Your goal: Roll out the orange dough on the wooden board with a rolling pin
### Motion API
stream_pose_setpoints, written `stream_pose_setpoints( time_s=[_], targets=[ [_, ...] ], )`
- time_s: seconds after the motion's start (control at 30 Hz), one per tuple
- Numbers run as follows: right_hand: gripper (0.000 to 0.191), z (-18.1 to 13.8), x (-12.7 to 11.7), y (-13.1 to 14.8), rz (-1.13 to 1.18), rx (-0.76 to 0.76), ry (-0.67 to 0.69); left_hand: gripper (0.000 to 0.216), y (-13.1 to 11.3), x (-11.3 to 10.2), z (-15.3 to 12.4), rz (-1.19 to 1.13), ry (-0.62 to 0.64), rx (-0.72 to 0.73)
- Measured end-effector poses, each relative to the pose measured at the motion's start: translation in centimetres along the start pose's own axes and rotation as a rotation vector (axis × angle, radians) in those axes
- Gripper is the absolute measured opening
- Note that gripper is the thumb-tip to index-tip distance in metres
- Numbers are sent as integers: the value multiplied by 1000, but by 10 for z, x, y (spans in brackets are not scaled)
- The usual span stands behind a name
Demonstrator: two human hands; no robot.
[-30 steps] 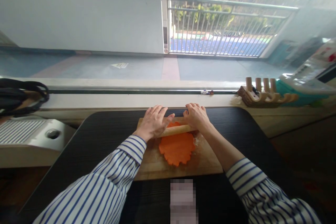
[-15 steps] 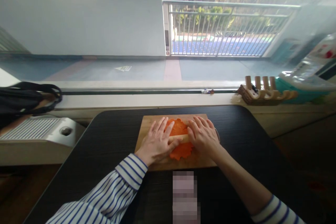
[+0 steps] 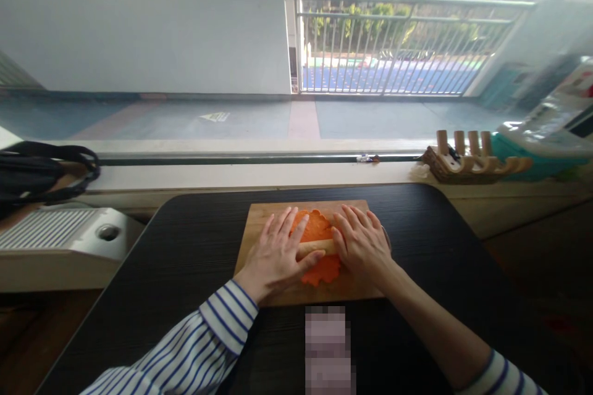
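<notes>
A thin orange sheet (image 3: 319, 273) of dough or modelling clay, ragged at its edge, lies flat on a wooden board (image 3: 252, 222). Across its middle runs a pale wooden rolling pin (image 3: 317, 249). My left hand (image 3: 278, 247) lies palm down over the pin's left end, fingers stretched forward and thumb along the near side. Over the right end rests my right hand (image 3: 361, 241), also palm down with its fingers extended. Both pin ends are hidden under the hands. Part of a round rim (image 3: 386, 237) shows just past my right hand; what it belongs to is covered.
The board sits on a black table (image 3: 199, 241) by a window sill (image 3: 231, 176). On the sill at right are a brown rack with wooden pegs (image 3: 467, 160) and a teal container (image 3: 523, 157). A black bag (image 3: 37, 173) and a white slatted unit (image 3: 69, 231) are at left.
The view has shifted slightly. Both hands stay over the rolling pin, which lies at nearly the same place across the orange sheet.
</notes>
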State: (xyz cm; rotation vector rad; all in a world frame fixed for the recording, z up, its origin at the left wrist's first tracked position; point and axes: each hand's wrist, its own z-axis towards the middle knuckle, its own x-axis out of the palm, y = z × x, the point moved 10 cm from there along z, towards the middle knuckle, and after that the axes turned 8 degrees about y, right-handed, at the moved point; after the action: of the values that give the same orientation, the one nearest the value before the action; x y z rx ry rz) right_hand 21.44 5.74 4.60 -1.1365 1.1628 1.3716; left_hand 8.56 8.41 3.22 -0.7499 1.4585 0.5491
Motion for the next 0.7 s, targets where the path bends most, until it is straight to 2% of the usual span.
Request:
stream_pose_setpoints(
  time_s=[0.33, 0.43, 0.57, 0.7],
  targets=[
    [45, 59, 13, -16, 67, 58, 140, 81, 39, 8, 41, -115, 100, -87],
    [44, 72, 14, -19, 101, 79, 153, 80, 45, 4, 49, -110, 73, -95],
    [40, 81, 13, -23, 129, 109, 163, 78, 50, 1, 55, -97, 32, -107],
    [39, 72, 10, -22, 118, 116, 136, 78, 45, 2, 48, -87, 42, -105]
  ],
)
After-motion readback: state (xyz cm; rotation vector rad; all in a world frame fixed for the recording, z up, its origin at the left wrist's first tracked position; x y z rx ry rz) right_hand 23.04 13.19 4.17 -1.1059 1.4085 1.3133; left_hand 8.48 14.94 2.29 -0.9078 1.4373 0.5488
